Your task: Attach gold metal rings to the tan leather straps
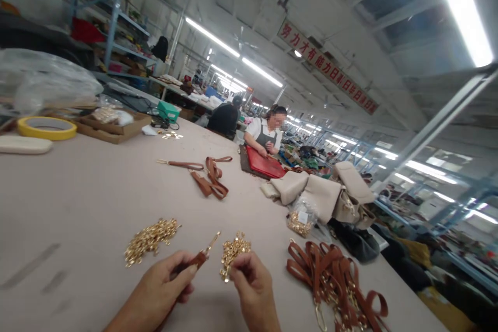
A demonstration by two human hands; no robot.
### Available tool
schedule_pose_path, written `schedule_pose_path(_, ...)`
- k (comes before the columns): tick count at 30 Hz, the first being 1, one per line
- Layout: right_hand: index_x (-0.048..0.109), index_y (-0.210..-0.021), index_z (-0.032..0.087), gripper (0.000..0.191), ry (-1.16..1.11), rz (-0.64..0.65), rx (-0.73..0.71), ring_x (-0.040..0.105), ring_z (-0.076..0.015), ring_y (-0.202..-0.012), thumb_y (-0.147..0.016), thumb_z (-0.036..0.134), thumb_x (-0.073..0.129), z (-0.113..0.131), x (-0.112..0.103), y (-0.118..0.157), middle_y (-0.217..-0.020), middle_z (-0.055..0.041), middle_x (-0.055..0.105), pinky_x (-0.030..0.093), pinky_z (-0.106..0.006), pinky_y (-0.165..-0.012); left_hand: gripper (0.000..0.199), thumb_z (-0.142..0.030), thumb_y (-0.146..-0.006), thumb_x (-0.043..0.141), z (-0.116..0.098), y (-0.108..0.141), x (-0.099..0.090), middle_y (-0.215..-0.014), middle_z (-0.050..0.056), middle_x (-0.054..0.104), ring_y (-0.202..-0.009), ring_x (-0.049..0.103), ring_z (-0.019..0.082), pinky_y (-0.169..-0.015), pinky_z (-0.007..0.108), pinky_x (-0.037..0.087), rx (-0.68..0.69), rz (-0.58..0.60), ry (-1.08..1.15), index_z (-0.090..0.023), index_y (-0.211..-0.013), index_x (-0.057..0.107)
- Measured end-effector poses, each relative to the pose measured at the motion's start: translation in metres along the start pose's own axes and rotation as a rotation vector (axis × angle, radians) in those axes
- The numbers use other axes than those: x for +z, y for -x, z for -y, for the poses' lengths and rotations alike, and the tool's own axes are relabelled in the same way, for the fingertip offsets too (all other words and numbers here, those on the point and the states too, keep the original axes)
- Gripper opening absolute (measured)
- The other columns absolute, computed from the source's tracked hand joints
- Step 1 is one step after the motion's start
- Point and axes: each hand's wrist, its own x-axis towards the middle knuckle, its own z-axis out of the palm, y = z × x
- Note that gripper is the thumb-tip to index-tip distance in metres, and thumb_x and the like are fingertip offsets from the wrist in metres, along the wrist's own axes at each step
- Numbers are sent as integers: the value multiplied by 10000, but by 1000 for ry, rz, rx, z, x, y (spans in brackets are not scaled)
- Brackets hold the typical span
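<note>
In the head view, a brown strap (pixel 200 258) is held in the left hand (pixel 167 282), pinched between thumb and fingers above the worktop (pixel 89 202). A gold clasp (pixel 213 240) is seen at the strap's upper end, pointed up and away from the hand. The right hand (pixel 252 282) is placed at the near edge of the right gold pile (pixel 235 250); its fingers are curled and drawn narrow, and it cannot be told whether a small piece is held. The left gold pile (pixel 151 241) is spread beyond the left hand, well apart from the other pile.

A heap of brown straps (pixel 334 282) with gold fittings is laid to the right of the right hand. Farther off, loose brown straps (pixel 212 176) are laid near the middle. A clear bag of gold pieces (pixel 300 222) is set just beside the beige bags (pixel 322 193). At the left, a roll of yellow tape (pixel 47 128), an open cardboard tray (pixel 113 130) and a green box (pixel 168 112) are noted. Across the worktop, a red item (pixel 265 162) is touched by a person (pixel 261 132) in an apron.
</note>
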Motion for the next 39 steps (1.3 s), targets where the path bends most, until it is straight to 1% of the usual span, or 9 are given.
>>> schedule_pose_path(3, 609, -803, 201, 63, -17, 7, -62, 533, -146, -669, -834, 254, 624, 20, 20, 5, -717, 2, 596, 426, -242, -627, 290, -434, -772, 617, -7, 4, 1, -609, -28, 566, -573, 554, 146, -549, 241, 445, 25, 9, -8, -148, -815, 635)
schedule_pose_path(7, 625, -822, 221, 73, 78, 50, -247, 612, -161, -778, -876, 193, 585, 24, 38, 6, -810, -16, 666, 460, -257, -731, 225, -358, -796, 588, -9, 6, 1, -692, 4, 636, -608, 567, 149, -582, 250, 447, 69, 1, -37, -143, -820, 651)
schedule_pose_path(12, 630, -790, 232, 136, 175, 30, -324, 644, -163, -770, -882, 152, 571, 20, 40, 6, -789, -11, 689, 479, -255, -734, 184, -282, -810, 535, -11, 11, 1, -689, 9, 648, -649, 570, 160, -608, 250, 434, 135, 0, -138, -154, -799, 667)
schedule_pose_path(16, 637, -807, 231, 141, 213, 13, -367, 661, -160, -782, -887, 139, 567, 20, 38, 8, -802, -16, 700, 496, -251, -743, 201, -274, -823, 514, -13, 13, 2, -727, 20, 667, -676, 581, 169, -620, 252, 435, 150, 16, -173, -156, -829, 676)
schedule_pose_path(22, 635, -819, 213, 163, 242, -49, -543, 665, -135, -745, -884, 94, 546, 21, 40, 7, -784, -6, 695, 500, -218, -696, 184, -235, -798, 516, -6, 10, 3, -672, -9, 628, -618, 550, 148, -585, 233, 424, 142, 41, -156, -160, -810, 684)
schedule_pose_path(28, 633, -788, 215, 138, 187, -62, -420, 657, -128, -755, -875, 126, 573, 18, 41, 8, -783, 11, 690, 490, -208, -716, 204, -205, -801, 490, -7, 11, 1, -679, -7, 633, -636, 560, 150, -604, 236, 415, 168, 41, -242, -171, -809, 691)
schedule_pose_path(32, 634, -757, 207, 106, 77, -71, -245, 636, -141, -742, -858, 190, 606, 17, 44, 11, -760, 3, 670, 488, -226, -711, 191, -196, -796, 493, -15, 13, 0, -682, -8, 621, -657, 564, 153, -621, 232, 419, 202, 52, -289, -180, -790, 682)
schedule_pose_path(35, 602, -773, 202, 81, -140, -146, -82, 606, -139, -685, -775, 207, 682, 13, 51, 10, -721, 18, 625, 492, -231, -656, 172, -244, -807, 507, -16, 13, -2, -699, -4, 623, -663, 565, 156, -623, 226, 429, 219, 99, -306, -188, -767, 665)
schedule_pose_path(39, 560, -781, 208, 278, -485, -225, 9, 562, -110, -585, -608, 177, 776, -2, 62, 1, -655, 57, 570, 471, -209, -566, 156, -342, -770, 577, -4, 6, -2, -712, -9, 637, -669, 570, 162, -600, 212, 446, 160, 174, -208, -204, -758, 648)
